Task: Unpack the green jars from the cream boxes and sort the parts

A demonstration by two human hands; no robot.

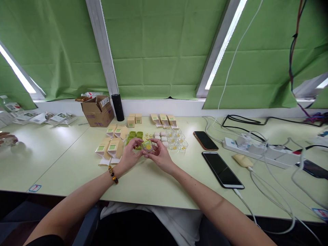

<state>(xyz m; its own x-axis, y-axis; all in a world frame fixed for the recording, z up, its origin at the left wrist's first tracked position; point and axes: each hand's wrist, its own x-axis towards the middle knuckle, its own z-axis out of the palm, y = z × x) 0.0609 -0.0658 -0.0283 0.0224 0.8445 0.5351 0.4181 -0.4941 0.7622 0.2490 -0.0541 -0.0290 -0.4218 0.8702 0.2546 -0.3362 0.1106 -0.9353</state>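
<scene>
Between my two hands, raised a little over the table, is a small clear plastic box [147, 146] with a green and yellow inside. My left hand [131, 152] grips its left side, and my right hand [160, 154] closes on its right side. Just behind lie green trays [139, 134], small yellow pieces [147, 135] and whitish rounded pieces [163, 134]. Clear plastic cases [176, 140] with yellow spots stand in rows to the right. Open kraft paper boxes [115, 147] with green labels lie left of my left hand.
Farther back are closed kraft boxes [131, 119], open kraft boxes [164, 119], a cardboard carton [97, 111] and a black cylinder [118, 107]. Two phones [222, 169], a power strip [261, 152] and loose cables occupy the right. Another person's hand [7, 139] shows at the far left.
</scene>
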